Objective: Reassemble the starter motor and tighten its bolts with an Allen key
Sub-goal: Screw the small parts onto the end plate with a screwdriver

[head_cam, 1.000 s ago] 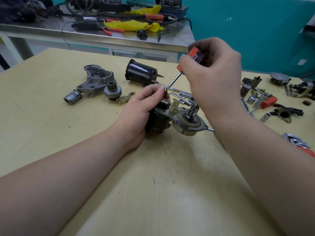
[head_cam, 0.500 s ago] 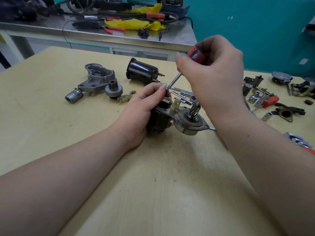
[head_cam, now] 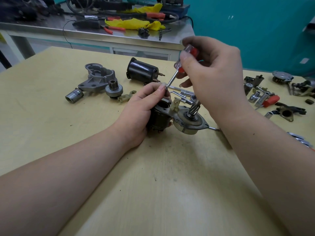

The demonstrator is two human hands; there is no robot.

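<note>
Landmark: starter motor assembly (head_cam: 172,116), resting on the yellow surface (head_cam: 153,184) at centre.

Far left of it: small metal sleeve (head_cam: 74,97) lying on its side, touching the foot of the grey cast nose housing (head_cam: 98,79). Just right of the housing, a pinion clutch (head_cam: 113,89) stands upright; a pale plastic lever (head_cam: 126,97) lies between it and the assembly.

Behind the assembly: black cylindrical motor casing (head_cam: 142,72) on its side, two studs pointing right.

Left hand (head_cam: 141,109) grips the dark body of the assembly, fingers curled round it; forefinger and thumb tips pinched at the screwdriver's tip, above the assembly's open top. What they pinch is too small to tell.

Right hand (head_cam: 211,72), above and behind the assembly, fingers curled round the red-and-clear handle of a screwdriver (head_cam: 180,68); shaft slants down-left to the left fingertips.

The assembly's round flange and helical gear shaft face right, below the right wrist.

Right of the assembly: loose bolts (head_cam: 183,96) just behind it; farther right, sockets and a red-handled tool (head_cam: 271,101).
</note>
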